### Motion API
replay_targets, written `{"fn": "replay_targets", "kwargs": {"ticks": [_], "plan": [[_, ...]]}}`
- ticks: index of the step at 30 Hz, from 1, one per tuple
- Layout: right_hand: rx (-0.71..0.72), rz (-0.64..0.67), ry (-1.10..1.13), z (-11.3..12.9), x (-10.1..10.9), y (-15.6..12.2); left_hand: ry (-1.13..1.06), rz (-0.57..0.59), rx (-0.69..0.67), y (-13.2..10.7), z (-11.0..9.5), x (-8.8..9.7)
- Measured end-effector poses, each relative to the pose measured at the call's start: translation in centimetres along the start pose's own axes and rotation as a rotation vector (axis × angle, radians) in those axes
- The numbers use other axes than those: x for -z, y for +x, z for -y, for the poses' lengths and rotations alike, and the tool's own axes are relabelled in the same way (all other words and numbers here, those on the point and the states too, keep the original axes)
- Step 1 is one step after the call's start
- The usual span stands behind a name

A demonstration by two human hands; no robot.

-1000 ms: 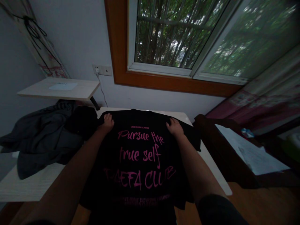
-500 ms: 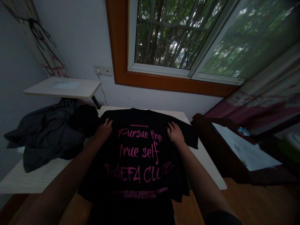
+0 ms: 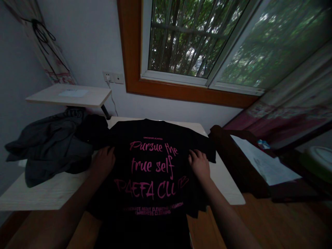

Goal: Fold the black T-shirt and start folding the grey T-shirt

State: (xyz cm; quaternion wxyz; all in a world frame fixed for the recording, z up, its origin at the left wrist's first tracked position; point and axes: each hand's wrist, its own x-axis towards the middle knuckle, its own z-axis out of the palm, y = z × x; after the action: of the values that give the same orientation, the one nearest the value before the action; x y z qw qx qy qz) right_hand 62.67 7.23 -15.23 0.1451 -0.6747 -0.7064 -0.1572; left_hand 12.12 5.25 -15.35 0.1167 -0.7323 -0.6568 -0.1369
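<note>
Left grip [image 3: 103, 162]: your hand rests at the left side of the shirt [image 3: 153, 174]; whether the fingers pinch cloth cannot be told.
Right grip [image 3: 199, 162]: released; your fingers lie slightly spread on the cloth, near the right sleeve.
Shirt: black, laid out face up between your two grips, pink lettering showing; collar beyond both grips, hem on your side of them, past the near edge of the table [image 3: 228, 186].
Table: pale top, visible right of your right grip.
Gray clothes [image 3: 54, 148]: heaped on the table, left of your left grip.
Shelf [image 3: 95, 97]: beyond your left grip, bearing a sheet [image 3: 73, 93].
Papers [image 3: 261, 160]: well right of your right grip.
</note>
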Motion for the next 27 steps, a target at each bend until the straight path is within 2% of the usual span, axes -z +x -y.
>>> {"fn": "replay_targets", "kwargs": {"ticks": [7,12,20,27], "plan": [[-0.029,-0.028,0.018,0.4,-0.8,1.0,-0.055,0.036,-0.021,1.6,-0.2,0.0],[0.002,-0.035,0.035,0.2,-1.9,1.8,-0.064,0.051,-0.008,2.8,-0.4,-0.1],[0.058,-0.014,0.013,0.4,-3.5,4.1,-0.024,0.063,-0.023,5.1,0.7,-2.2],[0.062,-0.032,0.060,0.0,-5.9,7.0,0.026,0.084,-0.032,7.4,1.5,-3.5]]}}
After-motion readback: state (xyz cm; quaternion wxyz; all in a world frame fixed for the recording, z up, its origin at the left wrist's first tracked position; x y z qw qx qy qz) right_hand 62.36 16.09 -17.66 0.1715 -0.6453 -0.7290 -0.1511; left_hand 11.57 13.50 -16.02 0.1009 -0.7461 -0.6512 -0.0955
